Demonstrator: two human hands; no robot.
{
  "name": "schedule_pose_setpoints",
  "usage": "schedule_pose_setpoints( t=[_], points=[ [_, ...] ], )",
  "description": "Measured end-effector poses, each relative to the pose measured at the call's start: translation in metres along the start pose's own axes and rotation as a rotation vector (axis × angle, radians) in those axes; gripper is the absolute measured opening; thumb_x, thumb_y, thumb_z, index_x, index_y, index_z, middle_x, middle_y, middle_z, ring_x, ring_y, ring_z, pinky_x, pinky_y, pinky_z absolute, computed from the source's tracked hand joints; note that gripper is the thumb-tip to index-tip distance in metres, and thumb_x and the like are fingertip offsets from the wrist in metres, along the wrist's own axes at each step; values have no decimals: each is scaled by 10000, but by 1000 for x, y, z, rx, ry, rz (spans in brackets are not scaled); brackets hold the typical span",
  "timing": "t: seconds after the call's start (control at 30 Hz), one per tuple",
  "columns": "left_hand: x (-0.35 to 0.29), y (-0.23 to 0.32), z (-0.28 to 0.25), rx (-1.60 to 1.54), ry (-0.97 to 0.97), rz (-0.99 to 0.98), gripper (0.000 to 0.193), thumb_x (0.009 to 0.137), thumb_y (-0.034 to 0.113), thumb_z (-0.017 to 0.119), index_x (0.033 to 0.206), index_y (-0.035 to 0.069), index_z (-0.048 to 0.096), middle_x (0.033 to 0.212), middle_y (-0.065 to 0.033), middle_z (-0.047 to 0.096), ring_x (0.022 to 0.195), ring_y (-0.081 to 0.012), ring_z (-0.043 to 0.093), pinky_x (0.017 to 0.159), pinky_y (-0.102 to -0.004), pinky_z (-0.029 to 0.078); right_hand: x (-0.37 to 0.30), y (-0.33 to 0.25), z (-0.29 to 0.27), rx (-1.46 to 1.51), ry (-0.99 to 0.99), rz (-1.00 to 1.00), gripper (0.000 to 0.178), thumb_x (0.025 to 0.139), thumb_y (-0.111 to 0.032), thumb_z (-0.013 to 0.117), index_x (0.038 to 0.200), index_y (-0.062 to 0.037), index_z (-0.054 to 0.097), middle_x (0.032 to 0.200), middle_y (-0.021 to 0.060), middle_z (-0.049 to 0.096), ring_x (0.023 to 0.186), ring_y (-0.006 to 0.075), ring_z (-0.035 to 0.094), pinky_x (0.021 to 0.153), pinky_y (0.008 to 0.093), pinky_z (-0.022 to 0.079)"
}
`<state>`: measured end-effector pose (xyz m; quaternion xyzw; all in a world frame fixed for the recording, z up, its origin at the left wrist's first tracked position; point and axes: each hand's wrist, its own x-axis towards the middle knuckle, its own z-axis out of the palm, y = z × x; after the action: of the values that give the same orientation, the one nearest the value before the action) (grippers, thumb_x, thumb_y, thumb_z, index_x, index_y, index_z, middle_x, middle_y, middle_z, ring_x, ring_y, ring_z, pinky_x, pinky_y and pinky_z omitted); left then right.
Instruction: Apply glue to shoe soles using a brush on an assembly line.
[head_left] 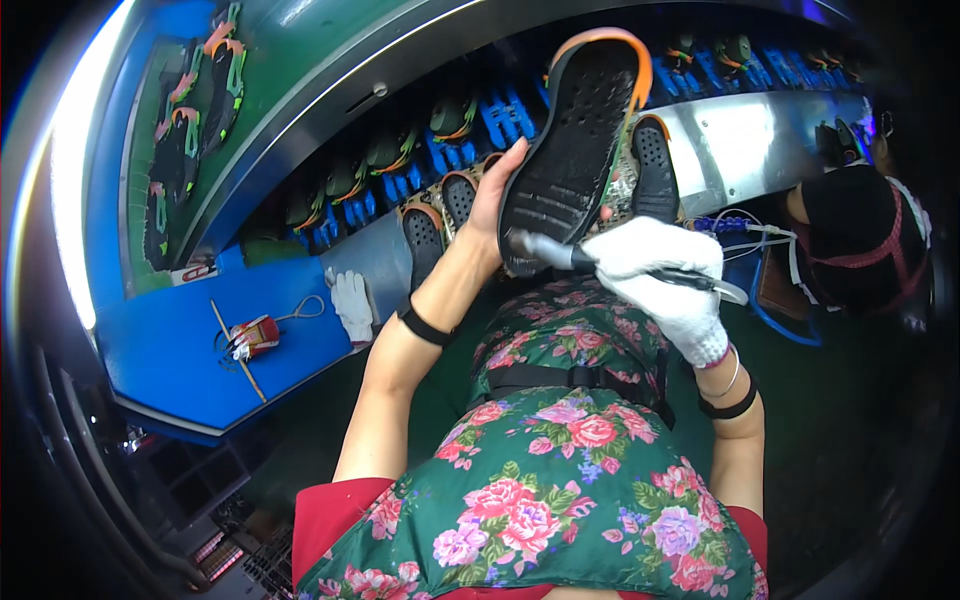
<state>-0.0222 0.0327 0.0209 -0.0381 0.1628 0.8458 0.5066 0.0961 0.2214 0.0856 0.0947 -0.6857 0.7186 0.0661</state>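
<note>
My bare left hand (489, 205) is closed on a long black shoe sole (582, 130), thumb along its left edge. The sole is held up, tilted, with small holes in its upper part, ribs lower down and an orange rim around its far end. My right hand (660, 262), in a white knit glove, grips a brush (570, 256) with a dark ferrule. Its pale bristles, smeared by motion, are at the sole's near end; whether they touch I cannot tell. Behind the held sole lie more black soles, one to the right (654, 170) and one to the left (424, 242).
A row of blue holders (507, 118) carrying shoe parts runs behind a metal rail. On the blue table (180, 350) at left lie a white glove (351, 305), a red container (256, 338) and a thin stick. Another person (862, 235) sits at right, near blue tubing.
</note>
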Motion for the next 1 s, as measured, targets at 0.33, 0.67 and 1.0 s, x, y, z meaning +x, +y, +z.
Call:
schedule_pose_setpoints(
  t=[0.33, 0.67, 1.0],
  points=[
    [-14, -27, -3, -201, -32, -43, 757, 1014, 587, 396, 1490, -1, 416, 1387, -292, 554, 1176, -525, 599, 994, -605, 513, 62, -8, -41, -936, 47, -541, 287, 797, -13, 697, 1061, -109, 758, 1046, 85, 746, 965, 263, 706, 854, 361, 561],
    [-19, 1, -10, -186, -8, 45, 750, 980, 543, 508, 1537, 58, 373, 1422, -296, 510, 1155, -505, 609, 1022, -608, 494, 18, -7, 14, -253, -208, -205, 158, 778, -29, 789, 924, -89, 793, 952, 91, 772, 862, 219, 736, 791, 334, 579],
    [-75, 104, 50, 354, -387, 535, 1066, 829, 705, 645, 1561, 19, 285, 1490, -311, 399, 1201, -517, 572, 1006, -588, 521, -2, 26, -21, 651, 194, 237, 212, 737, 119, 684, 936, 49, 702, 971, 235, 715, 817, 318, 719, 672, 361, 636]
  ],
)
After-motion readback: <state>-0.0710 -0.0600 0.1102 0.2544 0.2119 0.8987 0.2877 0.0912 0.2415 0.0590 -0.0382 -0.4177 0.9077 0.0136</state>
